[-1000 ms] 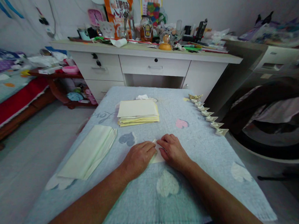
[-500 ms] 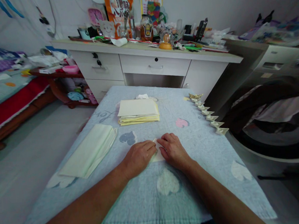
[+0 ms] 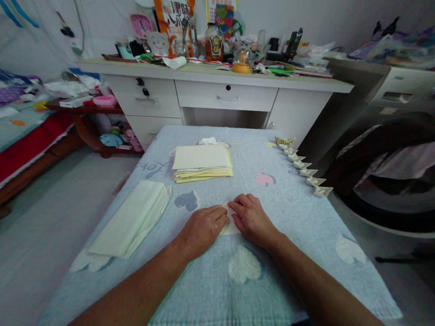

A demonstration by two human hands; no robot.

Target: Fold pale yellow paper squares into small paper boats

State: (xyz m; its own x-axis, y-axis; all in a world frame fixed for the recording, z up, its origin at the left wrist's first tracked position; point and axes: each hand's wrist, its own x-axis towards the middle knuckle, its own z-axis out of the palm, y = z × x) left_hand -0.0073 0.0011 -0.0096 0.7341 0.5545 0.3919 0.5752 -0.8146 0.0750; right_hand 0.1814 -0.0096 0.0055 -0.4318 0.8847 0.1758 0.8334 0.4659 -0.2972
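Observation:
A small piece of pale paper (image 3: 230, 227) lies on the cloth-covered table, partly hidden under my hands. My left hand (image 3: 206, 227) is closed at its left side, fingertips pressed on it. From the right, my right hand (image 3: 252, 219) presses the same paper with bent fingers, its fingertips close to those of the left. Beyond them is a stack of cream and yellow paper sheets (image 3: 201, 158). Folded pale green sheets (image 3: 131, 220) lie to the left. Along the table's right edge runs a row of small folded paper boats (image 3: 311, 171).
The table wears a light blue cloth (image 3: 198, 295) with heart patterns. Behind it stands a white desk (image 3: 227, 89) crowded with a jar (image 3: 214, 42), a pink clock (image 3: 141, 26) and clutter. A washing machine (image 3: 396, 88) is at right, a bed (image 3: 16, 143) at left.
The view has shifted very slightly. Both hands stay in almost the same place on the small paper.

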